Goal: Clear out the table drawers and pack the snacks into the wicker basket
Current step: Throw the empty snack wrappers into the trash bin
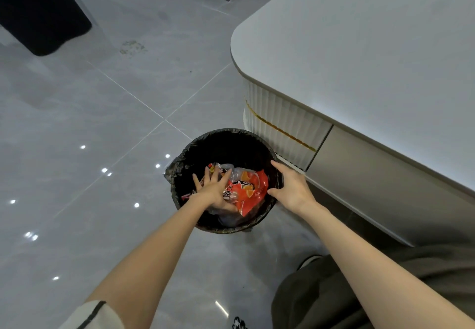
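A round bin lined with a black bag [187,154] stands on the floor beside the white table [372,53]. Inside it lie crumpled snack wrappers, the largest an orange-red packet [250,192]. My left hand [213,187] reaches into the bin with fingers spread flat, pressing down on the wrappers. My right hand [290,187] is at the bin's right rim, thumb and fingers spread around the edge. No wicker basket is in view. A grey drawer front [380,174] under the tabletop looks closed.
Glossy grey floor tiles [102,123] stretch out to the left and behind the bin. A black object [38,12] stands at the upper left. My knee in dark trousers [321,298] is at the bottom right, close to the table's side.
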